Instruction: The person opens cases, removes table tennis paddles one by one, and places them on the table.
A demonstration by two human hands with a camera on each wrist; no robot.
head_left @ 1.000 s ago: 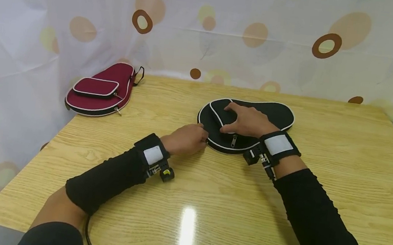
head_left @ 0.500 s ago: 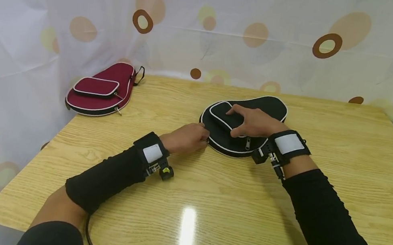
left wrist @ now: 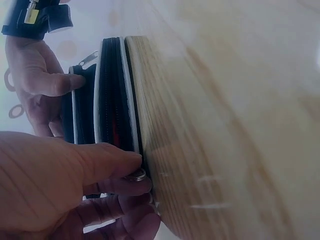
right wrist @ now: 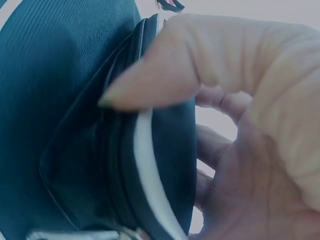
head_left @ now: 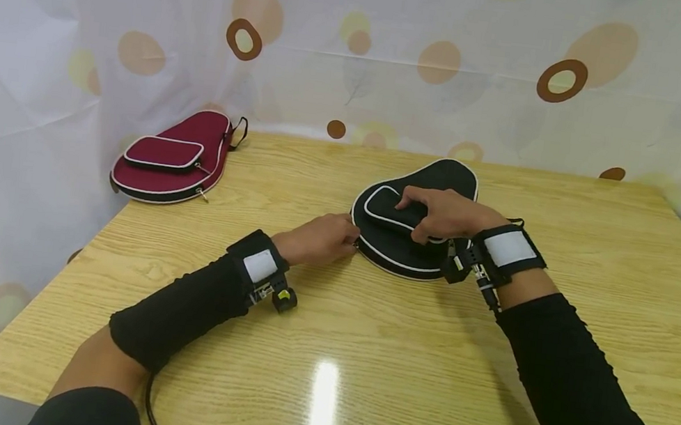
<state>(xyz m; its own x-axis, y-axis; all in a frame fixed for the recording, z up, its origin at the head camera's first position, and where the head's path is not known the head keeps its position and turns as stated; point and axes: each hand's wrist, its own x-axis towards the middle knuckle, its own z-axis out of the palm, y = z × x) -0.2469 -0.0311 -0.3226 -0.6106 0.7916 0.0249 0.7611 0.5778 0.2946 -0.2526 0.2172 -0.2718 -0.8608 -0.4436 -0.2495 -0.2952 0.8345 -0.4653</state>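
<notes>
A black paddle-shaped case (head_left: 439, 175) with white piping lies on the wooden table (head_left: 362, 355), its narrow end pointing away. My right hand (head_left: 419, 214) grips the case's raised front pocket (head_left: 386, 207), fingers over the top and thumb at the near side. In the right wrist view a finger (right wrist: 165, 75) curls over the pocket's piped edge (right wrist: 150, 170). My left hand (head_left: 351, 239) is at the case's left rim. The left wrist view shows its thumb and finger pinching a metal zipper pull (left wrist: 136, 176) beside the case's zip (left wrist: 112, 90).
A dark red case (head_left: 173, 158) of the same shape lies at the table's far left corner. A spotted curtain (head_left: 359, 46) hangs behind and left of the table. Bare wood stretches to the right and toward me.
The black case has turned on the table: its narrow end swung from the right toward the far side. My right hand moved with it; the left hand stayed at the rim.
</notes>
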